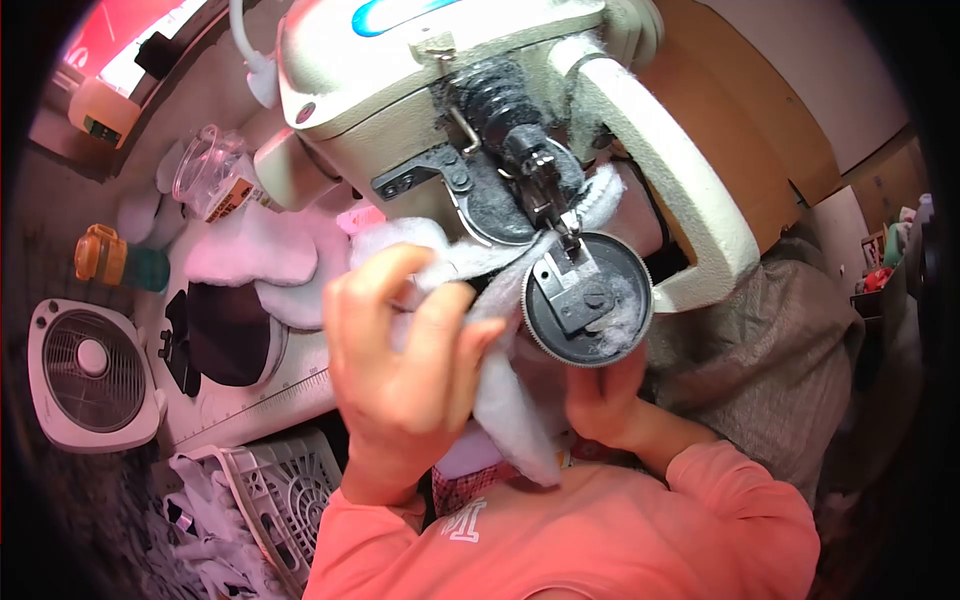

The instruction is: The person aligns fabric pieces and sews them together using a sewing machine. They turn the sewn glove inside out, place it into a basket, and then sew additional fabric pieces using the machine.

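Observation:
A fur sewing machine (400,95) with a cream body and a dark toothed feed disc (588,335) stands before me. White fluffy fabric (515,415) runs from the needle area down beside the disc toward my lap. My left hand (405,350) is at the fabric's left side, fingers loosely curled and apart, with the index finger close to its upper fold. No firm grip shows there. My right hand (605,395) is low behind the disc; its fingers are hidden, so I cannot tell what they hold. Grey lint clings to the machine's needle parts and disc.
White fluffy pieces (250,245) and a black piece (230,335) lie on the table at left. Near them are a clear plastic jar (208,170), an orange-capped bottle (120,258) and a fan (92,370). A white plastic basket (285,500) stands below. The machine's curved arm (690,170) spans the right.

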`<state>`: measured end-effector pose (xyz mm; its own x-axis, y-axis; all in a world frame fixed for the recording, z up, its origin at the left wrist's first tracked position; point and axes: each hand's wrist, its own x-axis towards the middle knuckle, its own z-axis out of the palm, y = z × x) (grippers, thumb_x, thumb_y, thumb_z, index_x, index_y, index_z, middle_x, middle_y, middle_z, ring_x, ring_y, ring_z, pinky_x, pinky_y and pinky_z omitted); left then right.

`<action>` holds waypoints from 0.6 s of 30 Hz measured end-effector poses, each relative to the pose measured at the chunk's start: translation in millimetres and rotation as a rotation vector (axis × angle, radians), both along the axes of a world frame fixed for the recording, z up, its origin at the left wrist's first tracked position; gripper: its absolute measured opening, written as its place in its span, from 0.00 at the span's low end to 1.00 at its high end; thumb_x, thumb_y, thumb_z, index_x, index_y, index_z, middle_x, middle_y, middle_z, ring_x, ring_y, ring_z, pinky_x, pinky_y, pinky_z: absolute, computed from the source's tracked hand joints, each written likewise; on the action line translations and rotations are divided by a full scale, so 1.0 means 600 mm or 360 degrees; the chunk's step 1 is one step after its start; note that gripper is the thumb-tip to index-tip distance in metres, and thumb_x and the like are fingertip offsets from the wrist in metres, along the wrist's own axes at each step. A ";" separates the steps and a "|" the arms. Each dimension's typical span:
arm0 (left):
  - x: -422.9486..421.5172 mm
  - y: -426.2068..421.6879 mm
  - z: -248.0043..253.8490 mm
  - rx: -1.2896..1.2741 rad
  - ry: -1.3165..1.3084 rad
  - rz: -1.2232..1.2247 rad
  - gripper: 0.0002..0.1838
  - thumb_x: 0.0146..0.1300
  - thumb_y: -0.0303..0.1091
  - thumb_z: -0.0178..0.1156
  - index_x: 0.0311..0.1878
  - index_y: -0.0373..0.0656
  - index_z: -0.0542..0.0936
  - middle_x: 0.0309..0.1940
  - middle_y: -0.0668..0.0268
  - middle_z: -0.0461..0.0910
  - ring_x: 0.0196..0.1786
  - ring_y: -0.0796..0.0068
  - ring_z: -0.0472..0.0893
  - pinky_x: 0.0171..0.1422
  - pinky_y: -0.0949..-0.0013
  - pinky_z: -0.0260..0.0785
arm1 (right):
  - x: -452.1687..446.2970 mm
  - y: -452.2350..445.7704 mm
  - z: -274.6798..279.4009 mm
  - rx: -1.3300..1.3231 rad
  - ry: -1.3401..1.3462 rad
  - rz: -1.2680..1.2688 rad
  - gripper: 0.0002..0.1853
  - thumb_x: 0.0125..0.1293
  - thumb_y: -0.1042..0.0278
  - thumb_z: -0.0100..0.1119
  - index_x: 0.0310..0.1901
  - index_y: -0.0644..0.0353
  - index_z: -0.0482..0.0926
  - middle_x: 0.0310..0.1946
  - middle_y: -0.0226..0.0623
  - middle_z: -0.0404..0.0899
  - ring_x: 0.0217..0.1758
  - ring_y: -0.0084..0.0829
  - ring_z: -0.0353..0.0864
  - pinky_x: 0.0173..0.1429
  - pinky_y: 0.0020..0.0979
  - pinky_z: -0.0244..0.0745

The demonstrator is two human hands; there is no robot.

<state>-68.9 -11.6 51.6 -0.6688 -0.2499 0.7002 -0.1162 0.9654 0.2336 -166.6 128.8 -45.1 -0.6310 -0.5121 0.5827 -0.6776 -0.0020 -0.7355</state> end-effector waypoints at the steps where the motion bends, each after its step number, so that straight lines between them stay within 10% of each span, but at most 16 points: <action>1: 0.011 0.001 0.002 0.0002 0.0003 -0.0010 0.14 0.52 0.35 0.70 0.35 0.36 0.80 0.45 0.53 0.75 0.41 0.57 0.73 0.43 0.59 0.68 | 0.002 0.003 0.001 0.0002 0.0003 -0.0010 0.19 0.61 0.68 0.56 0.53 0.65 0.72 0.49 0.51 0.73 0.52 0.49 0.73 0.59 0.47 0.66; 3: 0.030 -0.001 0.002 0.0122 -0.0205 0.0093 0.17 0.55 0.42 0.70 0.33 0.36 0.78 0.46 0.51 0.74 0.42 0.57 0.72 0.46 0.58 0.67 | 0.004 0.008 0.003 -0.0741 0.0000 -0.0259 0.22 0.63 0.61 0.57 0.53 0.66 0.68 0.54 0.51 0.68 0.52 0.43 0.69 0.59 0.46 0.64; 7: 0.047 0.017 -0.029 0.0638 0.0163 -0.0047 0.19 0.59 0.45 0.68 0.32 0.38 0.74 0.43 0.54 0.72 0.43 0.58 0.71 0.47 0.60 0.66 | 0.005 0.015 0.114 -0.0271 0.1316 -0.0370 0.07 0.62 0.60 0.59 0.38 0.52 0.78 0.35 0.27 0.76 0.41 0.33 0.73 0.48 0.29 0.68; 12: 0.065 0.028 -0.018 0.0350 0.0324 -0.0326 0.14 0.59 0.46 0.68 0.33 0.47 0.77 0.34 0.70 0.74 0.37 0.66 0.71 0.43 0.65 0.64 | -0.004 -0.014 0.185 0.0433 0.1226 0.0300 0.17 0.56 0.67 0.58 0.46 0.62 0.82 0.43 0.32 0.81 0.54 0.33 0.80 0.54 0.32 0.68; 18: 0.018 -0.036 -0.093 0.0974 0.0759 -0.0345 0.29 0.53 0.40 0.60 0.57 0.35 0.70 0.58 0.53 0.65 0.60 0.61 0.66 0.65 0.62 0.60 | -0.011 -0.019 0.210 0.0558 0.1066 0.0497 0.12 0.47 0.70 0.67 0.36 0.57 0.81 0.36 0.31 0.79 0.53 0.37 0.79 0.56 0.39 0.66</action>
